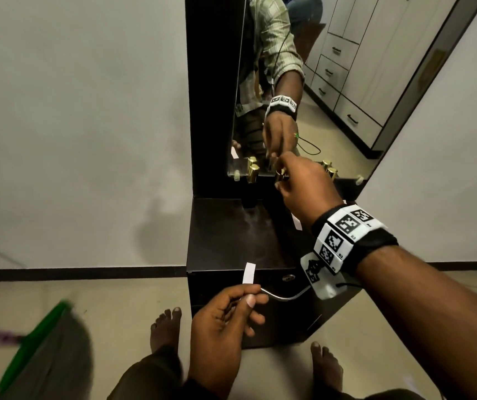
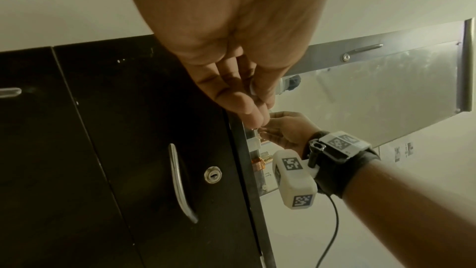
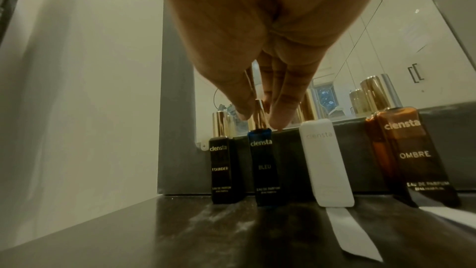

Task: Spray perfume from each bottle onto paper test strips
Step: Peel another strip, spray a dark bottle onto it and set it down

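Several clensta perfume bottles stand in a row against the mirror: black FOUNDER (image 3: 221, 170), blue BLEU (image 3: 265, 168), a white one (image 3: 326, 162) and amber OMBRE (image 3: 412, 158). My right hand (image 3: 257, 117) reaches down over the row and pinches the gold cap of the blue bottle, which stands on the tabletop. In the head view the same hand (image 1: 282, 176) covers that cap. My left hand (image 1: 250, 297) is low in front of the cabinet and pinches a white paper strip (image 1: 249, 273) that points upward. Two more strips (image 3: 352, 231) (image 3: 453, 215) lie flat before the white and amber bottles.
The bottles stand on a dark cabinet top (image 1: 231, 232) under a tall mirror (image 1: 332, 82). The cabinet door has a metal handle (image 1: 285, 297) and a keyhole (image 1: 288, 278). A green broom (image 1: 38, 336) lies on the floor at left, and my bare feet stand below.
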